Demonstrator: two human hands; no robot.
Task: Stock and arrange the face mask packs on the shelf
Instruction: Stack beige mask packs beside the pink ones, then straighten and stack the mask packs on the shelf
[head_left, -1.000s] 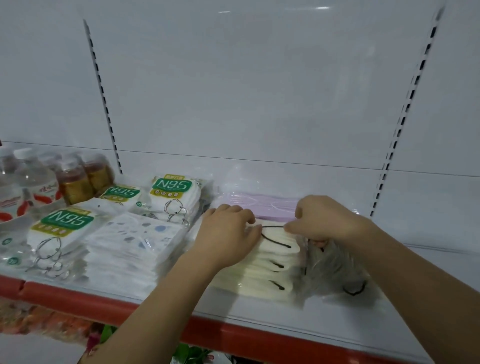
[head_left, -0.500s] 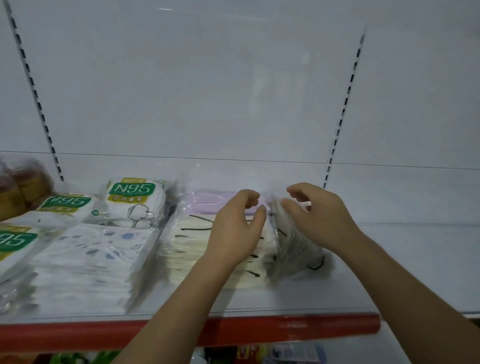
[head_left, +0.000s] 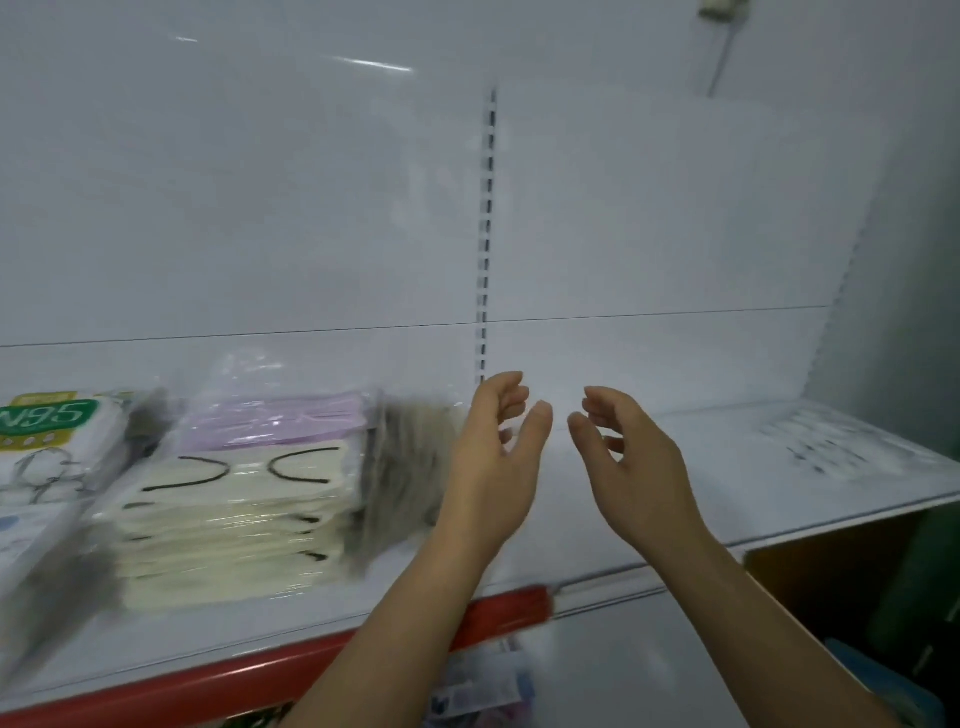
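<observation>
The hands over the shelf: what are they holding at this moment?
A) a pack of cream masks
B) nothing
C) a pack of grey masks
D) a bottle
B: the left hand and the right hand hang loosely curled over a bare stretch of shelf, with nothing between the fingers; the grey mask packs stand to their left.

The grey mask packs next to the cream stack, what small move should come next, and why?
Probably fetch more packs. Both the left hand and right hand hang free, holding nothing; the grey mask packs stand beside the cream mask stack, and bare shelf lies to their right.
</observation>
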